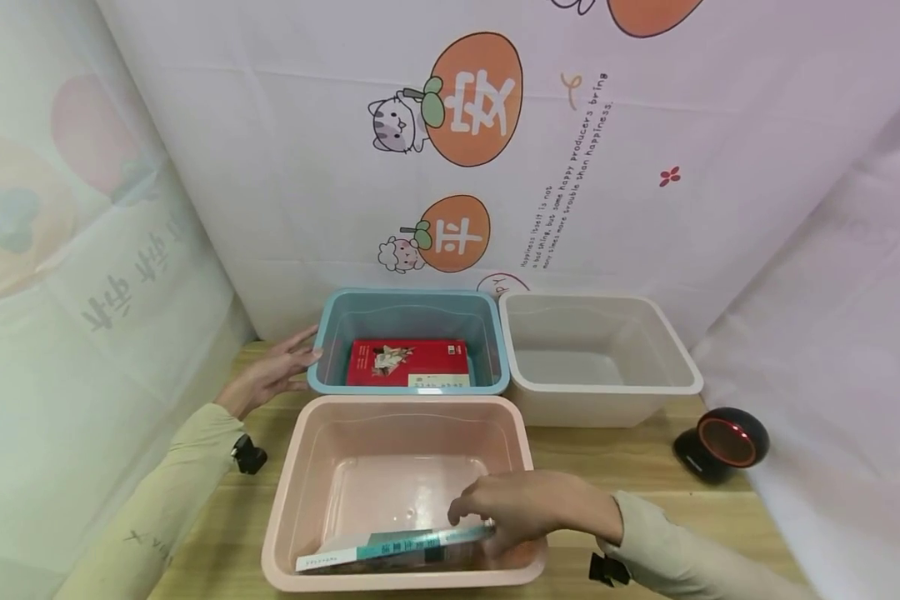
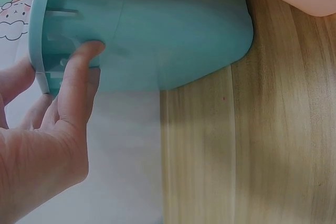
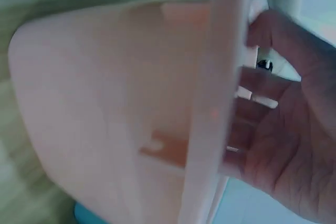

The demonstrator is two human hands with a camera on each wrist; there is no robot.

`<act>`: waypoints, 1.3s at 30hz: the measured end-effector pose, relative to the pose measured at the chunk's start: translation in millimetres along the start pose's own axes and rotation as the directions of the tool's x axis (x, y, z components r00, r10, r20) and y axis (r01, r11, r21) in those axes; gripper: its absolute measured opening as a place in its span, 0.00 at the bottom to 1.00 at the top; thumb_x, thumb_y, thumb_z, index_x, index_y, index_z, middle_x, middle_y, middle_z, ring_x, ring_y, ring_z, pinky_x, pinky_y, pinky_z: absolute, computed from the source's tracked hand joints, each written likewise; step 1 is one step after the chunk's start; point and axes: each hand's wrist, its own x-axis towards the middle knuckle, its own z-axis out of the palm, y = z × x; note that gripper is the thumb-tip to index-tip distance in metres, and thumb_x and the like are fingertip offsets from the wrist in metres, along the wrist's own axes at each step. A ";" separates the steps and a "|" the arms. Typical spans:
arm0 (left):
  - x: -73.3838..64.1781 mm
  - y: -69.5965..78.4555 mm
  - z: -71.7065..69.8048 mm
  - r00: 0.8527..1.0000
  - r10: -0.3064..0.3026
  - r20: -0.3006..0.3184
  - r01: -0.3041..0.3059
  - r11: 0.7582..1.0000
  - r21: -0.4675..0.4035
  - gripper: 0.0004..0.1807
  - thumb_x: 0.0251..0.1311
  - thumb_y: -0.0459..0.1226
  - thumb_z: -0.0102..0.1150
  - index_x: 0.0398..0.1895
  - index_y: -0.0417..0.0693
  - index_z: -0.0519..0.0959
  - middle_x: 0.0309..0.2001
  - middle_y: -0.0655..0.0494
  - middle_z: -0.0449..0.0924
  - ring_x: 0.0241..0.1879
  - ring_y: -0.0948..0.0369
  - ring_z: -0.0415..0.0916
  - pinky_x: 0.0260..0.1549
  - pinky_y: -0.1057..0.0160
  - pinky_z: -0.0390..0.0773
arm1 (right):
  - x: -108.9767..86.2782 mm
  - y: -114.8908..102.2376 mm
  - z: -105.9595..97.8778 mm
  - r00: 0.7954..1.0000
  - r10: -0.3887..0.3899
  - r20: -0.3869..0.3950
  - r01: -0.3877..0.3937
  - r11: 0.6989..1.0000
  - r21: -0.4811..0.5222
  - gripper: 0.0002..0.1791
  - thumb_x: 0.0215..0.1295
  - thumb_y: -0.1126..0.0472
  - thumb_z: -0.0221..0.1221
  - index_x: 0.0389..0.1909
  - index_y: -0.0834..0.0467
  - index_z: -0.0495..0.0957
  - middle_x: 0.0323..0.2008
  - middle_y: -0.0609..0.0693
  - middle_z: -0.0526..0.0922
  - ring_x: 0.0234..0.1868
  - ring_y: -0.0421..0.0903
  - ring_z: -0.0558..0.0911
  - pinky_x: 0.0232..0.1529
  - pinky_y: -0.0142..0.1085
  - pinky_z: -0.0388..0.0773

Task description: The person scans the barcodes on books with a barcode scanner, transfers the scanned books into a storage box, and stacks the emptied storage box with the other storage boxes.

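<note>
A pink bin [image 1: 281, 500] stands nearest me. Inside it, a thin book [image 1: 397, 546] with a white and teal spine stands on edge along the near wall, its right end higher than its left. My right hand [image 1: 525, 504] reaches over the bin's right side and grips the book's right end with curled fingers. In the right wrist view the bin's wall [image 3: 105, 103] partly hides those fingers. My left hand [image 1: 273, 371] lies at the left side of the blue bin [image 1: 502, 367], fingers [image 2: 76, 85] extended against its outer wall and rim. A red book [image 1: 427, 358] lies inside.
A pale grey bin [image 1: 600, 390] stands to the right of the blue one, behind the pink bin. Farther right on the wooden table [image 1: 607, 458] sits a round black device [image 1: 723, 442] with a red ring. White printed cloth [image 1: 307, 167] hangs behind and at both sides.
</note>
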 end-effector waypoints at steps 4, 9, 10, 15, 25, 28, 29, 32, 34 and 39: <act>0.8 -0.3 -0.4 1.000 0.000 -0.003 0.000 1.000 -0.008 0.44 0.82 0.39 0.47 0.87 0.57 0.31 0.85 0.36 0.38 0.82 0.36 0.44 0.73 0.33 0.63 | -3.5 12.0 7.9 0.991 0.014 -0.133 -0.040 0.981 -0.190 0.17 0.53 0.70 0.73 0.41 0.51 0.83 0.28 0.40 0.82 0.25 0.33 0.69 0.26 0.22 0.68; 2.2 -0.5 1.0 1.000 -0.005 -0.005 0.005 1.000 0.006 0.44 0.82 0.39 0.48 0.87 0.57 0.32 0.84 0.36 0.40 0.81 0.36 0.46 0.70 0.39 0.70 | -5.0 26.2 12.5 0.994 -0.052 -0.096 0.052 0.999 -0.010 0.17 0.56 0.72 0.73 0.41 0.49 0.86 0.33 0.35 0.84 0.29 0.30 0.73 0.33 0.18 0.71; 2.1 -0.5 1.5 1.000 -0.007 -0.007 0.007 1.000 0.006 0.44 0.82 0.40 0.48 0.87 0.57 0.32 0.84 0.36 0.41 0.81 0.37 0.47 0.68 0.41 0.72 | -5.2 27.1 13.1 0.995 -0.061 -0.073 0.063 0.997 0.033 0.18 0.56 0.73 0.73 0.43 0.49 0.87 0.36 0.35 0.85 0.30 0.30 0.74 0.34 0.17 0.72; 1.8 -0.2 1.6 1.000 -0.004 -0.014 0.004 1.000 0.007 0.43 0.82 0.41 0.48 0.87 0.57 0.33 0.84 0.36 0.42 0.81 0.37 0.48 0.60 0.52 0.79 | -5.0 20.0 13.1 0.995 0.004 0.103 -0.021 0.987 0.162 0.31 0.58 0.73 0.73 0.61 0.47 0.83 0.51 0.34 0.84 0.38 0.31 0.75 0.40 0.20 0.75; 0.8 0.0 3.0 1.000 -0.006 -0.009 0.006 1.000 -0.017 0.43 0.82 0.40 0.48 0.87 0.57 0.33 0.84 0.36 0.43 0.80 0.37 0.49 0.59 0.53 0.81 | 0.7 20.5 -3.2 0.927 -0.135 0.349 -0.041 0.890 0.454 0.36 0.71 0.68 0.66 0.77 0.50 0.68 0.71 0.43 0.75 0.68 0.37 0.75 0.65 0.30 0.76; 1.6 0.3 3.5 1.000 -0.008 -0.007 0.008 1.000 -0.017 0.43 0.83 0.40 0.47 0.87 0.57 0.33 0.84 0.35 0.43 0.80 0.36 0.49 0.60 0.52 0.80 | 7.9 21.0 0.1 0.929 -0.155 0.335 -0.027 0.877 0.479 0.34 0.74 0.62 0.64 0.78 0.54 0.67 0.71 0.47 0.76 0.67 0.37 0.77 0.64 0.29 0.77; 2.0 0.4 3.8 1.000 -0.012 -0.010 0.011 1.000 -0.021 0.43 0.82 0.40 0.48 0.87 0.57 0.33 0.84 0.35 0.43 0.80 0.37 0.49 0.60 0.52 0.80 | 9.9 20.2 1.7 0.932 -0.148 0.332 -0.030 0.879 0.476 0.33 0.75 0.61 0.64 0.78 0.54 0.67 0.70 0.47 0.77 0.66 0.36 0.78 0.64 0.29 0.77; 2.5 1.2 4.1 1.000 -0.008 -0.010 0.007 1.000 -0.013 0.43 0.82 0.40 0.48 0.87 0.57 0.33 0.84 0.36 0.43 0.81 0.37 0.49 0.59 0.52 0.80 | 12.9 16.7 7.2 0.953 -0.127 0.276 -0.009 0.896 0.444 0.31 0.73 0.59 0.66 0.74 0.55 0.72 0.64 0.46 0.82 0.60 0.34 0.81 0.59 0.27 0.80; 2.7 1.7 4.0 1.000 -0.005 -0.010 0.005 1.000 -0.008 0.43 0.82 0.40 0.49 0.87 0.57 0.33 0.84 0.36 0.43 0.81 0.37 0.48 0.59 0.52 0.79 | 11.8 14.0 10.8 0.966 -0.143 0.216 0.045 0.913 0.405 0.26 0.73 0.60 0.66 0.70 0.54 0.76 0.61 0.43 0.84 0.56 0.31 0.82 0.55 0.24 0.80; 1.2 0.9 1.7 1.000 -0.005 -0.010 0.005 1.000 0.015 0.43 0.82 0.41 0.48 0.87 0.56 0.33 0.84 0.35 0.43 0.80 0.37 0.49 0.58 0.53 0.80 | 7.3 6.8 18.0 0.979 -0.204 0.027 0.194 0.960 0.200 0.20 0.67 0.63 0.66 0.60 0.55 0.83 0.53 0.40 0.87 0.47 0.28 0.83 0.47 0.16 0.76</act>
